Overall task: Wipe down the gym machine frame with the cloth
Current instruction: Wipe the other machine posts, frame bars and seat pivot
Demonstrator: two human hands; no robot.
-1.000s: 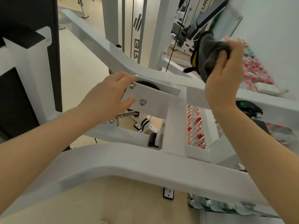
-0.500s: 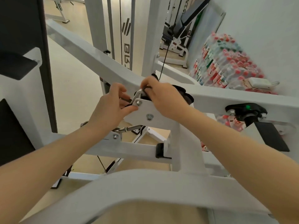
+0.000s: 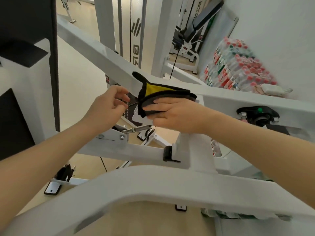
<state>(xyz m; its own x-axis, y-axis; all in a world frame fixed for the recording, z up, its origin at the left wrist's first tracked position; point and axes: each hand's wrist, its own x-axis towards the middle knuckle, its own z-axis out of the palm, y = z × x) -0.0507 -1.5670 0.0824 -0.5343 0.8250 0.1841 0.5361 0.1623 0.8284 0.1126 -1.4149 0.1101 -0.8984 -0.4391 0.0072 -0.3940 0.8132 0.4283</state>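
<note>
The white gym machine frame (image 3: 226, 97) runs diagonally across the middle of the view, with a small white bracket plate at its joint. A dark grey cloth with a yellow inner side (image 3: 158, 94) lies folded over that bracket. My right hand (image 3: 173, 114) grips the cloth, fingers on its outer face and thumb under the plate's lower edge. My left hand (image 3: 109, 108) hovers just left of the bracket with fingers loosely curled, holding nothing. The cloth hides the pulley at the joint.
A broad white curved frame bar (image 3: 153, 186) crosses the foreground below my arms. Black pads (image 3: 22, 51) stand at the left. Stacked packs of bottled water (image 3: 238, 72) lie against the right wall. A black knob with a green dot (image 3: 259, 113) sits under the right beam.
My right hand brought the cloth down from up high onto the bracket and now spreads it over the plate. My left hand let go of the bracket and drew slightly left.
</note>
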